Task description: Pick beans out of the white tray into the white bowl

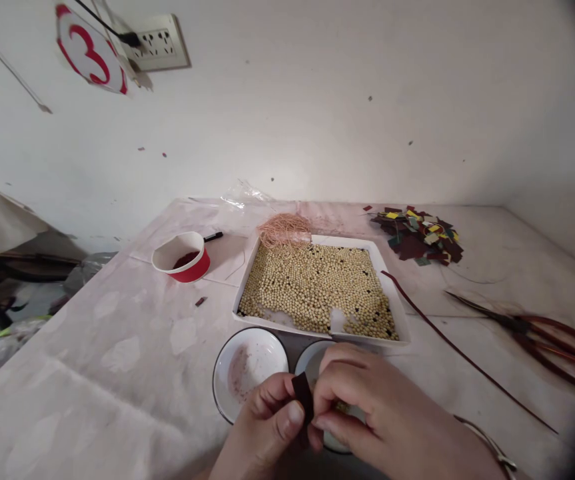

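Note:
My left hand (270,421) pinches a small dark brown strip (302,393) between thumb and fingers, its upper end sticking up. Close beside the strip, my right hand (362,403) has its thumb and fingers pressed together; what they hold, if anything, is hidden. Both hands are over the front of two dark-rimmed white bowls. Pinkish residue marks the inside of the left bowl (267,360). The right bowl (306,360) is mostly covered by my right hand, with some small pale beads (341,405) showing in it.
Behind the bowls is a white tray (402,320) of pale round beads, with a copper-coloured thread bundle (287,228) at its back edge. A red-and-white cup (194,267) stands left. To the right are a dark red strip (457,347), scissors (527,327) and a scrap pile (417,233).

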### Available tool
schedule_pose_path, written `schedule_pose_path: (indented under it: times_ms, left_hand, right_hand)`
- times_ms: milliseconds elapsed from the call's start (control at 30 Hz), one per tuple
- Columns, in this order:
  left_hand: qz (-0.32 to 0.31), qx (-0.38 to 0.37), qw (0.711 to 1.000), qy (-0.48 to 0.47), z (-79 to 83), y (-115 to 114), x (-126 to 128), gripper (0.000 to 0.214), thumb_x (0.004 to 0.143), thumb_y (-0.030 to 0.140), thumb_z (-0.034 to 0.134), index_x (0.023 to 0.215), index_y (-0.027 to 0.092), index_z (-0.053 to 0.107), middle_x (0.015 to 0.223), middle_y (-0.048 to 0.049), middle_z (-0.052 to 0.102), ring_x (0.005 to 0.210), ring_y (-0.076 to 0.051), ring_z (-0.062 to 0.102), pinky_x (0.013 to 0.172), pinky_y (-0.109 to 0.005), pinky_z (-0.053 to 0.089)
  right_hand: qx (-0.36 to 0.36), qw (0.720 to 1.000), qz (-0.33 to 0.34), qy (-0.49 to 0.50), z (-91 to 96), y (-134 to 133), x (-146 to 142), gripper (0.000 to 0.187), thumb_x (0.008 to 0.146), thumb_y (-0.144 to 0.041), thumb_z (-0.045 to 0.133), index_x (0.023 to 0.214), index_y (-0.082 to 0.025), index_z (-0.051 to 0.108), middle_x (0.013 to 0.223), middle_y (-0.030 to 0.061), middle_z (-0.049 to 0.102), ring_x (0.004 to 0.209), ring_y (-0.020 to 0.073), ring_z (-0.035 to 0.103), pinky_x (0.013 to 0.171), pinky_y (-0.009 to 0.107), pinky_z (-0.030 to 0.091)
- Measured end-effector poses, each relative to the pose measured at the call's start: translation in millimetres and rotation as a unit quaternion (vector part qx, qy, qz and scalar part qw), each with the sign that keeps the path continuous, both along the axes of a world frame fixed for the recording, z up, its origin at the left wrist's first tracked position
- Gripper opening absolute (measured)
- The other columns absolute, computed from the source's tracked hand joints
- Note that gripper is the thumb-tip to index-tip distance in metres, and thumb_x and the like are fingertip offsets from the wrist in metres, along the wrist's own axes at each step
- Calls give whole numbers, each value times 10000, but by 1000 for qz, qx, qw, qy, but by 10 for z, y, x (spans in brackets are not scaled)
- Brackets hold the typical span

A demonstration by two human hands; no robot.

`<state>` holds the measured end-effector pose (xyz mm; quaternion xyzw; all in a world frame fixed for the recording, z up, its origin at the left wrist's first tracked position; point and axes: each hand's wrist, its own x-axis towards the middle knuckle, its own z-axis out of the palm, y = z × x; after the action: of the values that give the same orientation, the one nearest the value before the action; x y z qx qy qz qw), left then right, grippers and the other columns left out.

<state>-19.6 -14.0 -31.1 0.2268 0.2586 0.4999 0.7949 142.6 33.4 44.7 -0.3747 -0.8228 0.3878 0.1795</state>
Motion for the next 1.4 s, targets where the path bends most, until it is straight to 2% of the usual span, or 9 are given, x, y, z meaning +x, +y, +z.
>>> schedule_pose_path:
  times_ms: [100, 200, 300, 433, 633, 867, 1133, 1267, 1400]
  left_hand:
    - [11, -14, 999, 33, 39, 2, 4, 263, 711, 389, 752, 779, 144, 686, 672, -20, 640, 575, -91, 541, 591, -212, 372]
    - [14, -33, 998, 55, 81, -6, 5, 295, 678, 404, 773, 760, 133, 690, 683, -28, 644, 564, -92, 550, 575, -210, 385]
    - [7, -43, 997, 62, 106, -13, 6, 304, 667, 408, 779, 764, 133, 694, 679, -26, 638, 569, -93, 549, 584, -211, 401]
    - [1, -45, 997, 64, 110, -11, 5, 302, 670, 410, 778, 764, 136, 691, 685, -22, 635, 573, -87, 553, 589, -207, 403]
    - [-6, -43, 998, 54, 83, -13, 5, 283, 684, 390, 774, 762, 135, 680, 688, -21, 639, 577, -81, 558, 581, -196, 394]
    - [9, -25, 999, 24, 11, -15, 59, 297, 681, 387, 778, 750, 125, 657, 683, -31, 648, 552, -81, 558, 551, -198, 400]
    - [8, 14, 998, 59, 108, -38, 40, 333, 685, 402, 772, 799, 118, 640, 706, -46, 661, 580, -91, 576, 576, -205, 431]
    - [-5, 87, 989, 119, 227, -37, -92, 284, 769, 397, 700, 811, 121, 647, 745, -53, 671, 605, -87, 587, 611, -211, 450]
    - [98, 112, 958, 246, 305, -81, -476, 224, 858, 342, 601, 781, 137, 650, 741, -26, 657, 624, -91, 574, 617, -213, 446]
  right_hand:
    - [11, 1000, -8, -5, 5, 102, 114, 138, 819, -101, 599, 734, -207, 577, 774, -23, 590, 745, 134, 566, 658, 255, 430]
    - [44, 996, -66, -39, -90, 285, 253, 127, 838, -122, 554, 767, -223, 583, 764, -16, 611, 715, 144, 571, 638, 261, 441]
    - [82, 980, -157, -92, -294, 494, 381, 116, 842, -144, 522, 771, -221, 571, 778, 6, 645, 703, 163, 590, 638, 278, 452]
    - [96, 965, -202, -133, -592, 687, 491, 91, 821, -147, 518, 781, -195, 585, 797, 67, 657, 741, 224, 610, 660, 334, 454]
    - [88, 962, -199, -163, -804, 760, 534, 114, 772, -128, 573, 860, -183, 620, 867, 82, 679, 800, 223, 632, 705, 319, 470]
    - [72, 966, -170, -182, -845, 813, 560, 125, 781, -150, 525, 694, -203, 597, 735, 49, 665, 695, 210, 610, 605, 295, 417]
    - [24, 977, -128, -168, -942, 857, 617, 71, 766, -243, 553, 722, -215, 603, 704, 25, 667, 642, 193, 599, 569, 280, 419]
    - [15, 979, -114, -169, -1031, 890, 668, 105, 777, -290, 545, 718, -229, 607, 681, 23, 663, 628, 207, 595, 553, 294, 414]
    - [18, 978, -114, -175, -1131, 929, 700, 141, 783, -323, 537, 681, -240, 590, 646, 35, 653, 615, 230, 592, 539, 313, 395]
